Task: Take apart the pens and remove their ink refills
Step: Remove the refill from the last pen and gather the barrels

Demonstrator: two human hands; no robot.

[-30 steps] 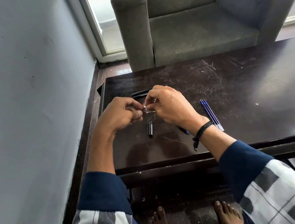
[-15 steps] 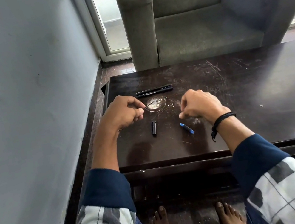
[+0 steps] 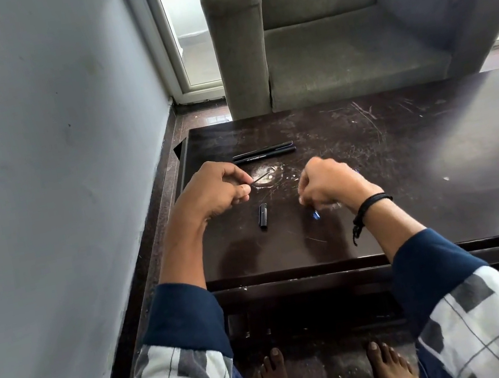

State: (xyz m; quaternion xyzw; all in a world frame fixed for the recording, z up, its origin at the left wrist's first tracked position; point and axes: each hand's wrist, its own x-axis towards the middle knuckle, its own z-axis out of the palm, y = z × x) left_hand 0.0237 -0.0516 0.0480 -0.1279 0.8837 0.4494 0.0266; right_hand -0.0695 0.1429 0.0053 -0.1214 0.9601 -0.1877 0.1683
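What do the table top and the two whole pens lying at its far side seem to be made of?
Table top: probably dark varnished wood; glossy reflections, pale scratches. Two whole pens: likely black plastic with a matte look; one carries small printed lettering.

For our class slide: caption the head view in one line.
Left hand pinches a thin refill; right hand is fisted above the table.

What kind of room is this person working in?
Probably a living room in a home: a grey upholstered armchair stands behind a low dark coffee table, with a glass door in the corner beside the wall.
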